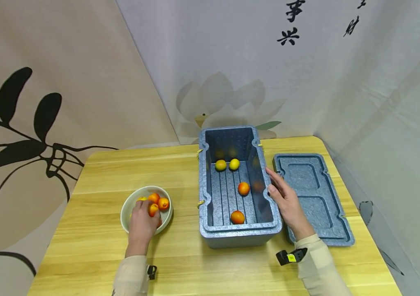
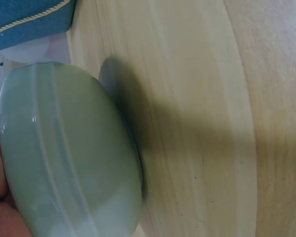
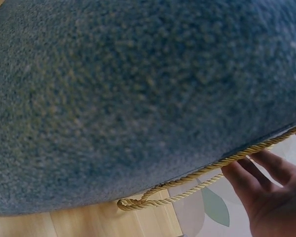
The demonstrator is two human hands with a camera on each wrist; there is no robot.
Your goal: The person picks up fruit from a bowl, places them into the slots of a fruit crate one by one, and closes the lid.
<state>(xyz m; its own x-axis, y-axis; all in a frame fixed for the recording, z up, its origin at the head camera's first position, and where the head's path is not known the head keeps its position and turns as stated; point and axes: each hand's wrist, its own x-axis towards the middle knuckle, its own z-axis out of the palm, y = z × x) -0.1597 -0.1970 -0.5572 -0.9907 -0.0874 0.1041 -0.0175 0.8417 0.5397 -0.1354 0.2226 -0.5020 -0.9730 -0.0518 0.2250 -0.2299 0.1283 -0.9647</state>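
Note:
My left hand point(image 1: 141, 228) reaches into a pale green bowl point(image 1: 126, 209), its fingers and thumb curled around a small orange point(image 1: 153, 210). More oranges point(image 1: 163, 204) and a bit of yellow fruit lie in the bowl beside the fingers. The left wrist view shows the bowl's outer wall point(image 2: 84, 148), hiding the fruit. My right hand point(image 1: 287, 201) rests with extended fingers along the right rim of a blue-grey foam box point(image 1: 204, 185). In the right wrist view its fingertips are at the gold rope point(image 3: 207, 173) on the box's side. Inside the open box sit two lemons point(image 1: 234, 164) and two oranges point(image 1: 243, 188).
A blue-grey lid point(image 1: 302, 197) with recessed panels lies on the wooden table point(image 1: 176, 263), right of the box and partly behind my right forearm. A printed cloth point(image 1: 232, 61) hangs behind the table. Another gold rope loop point(image 1: 200, 203) shows on the box's left side.

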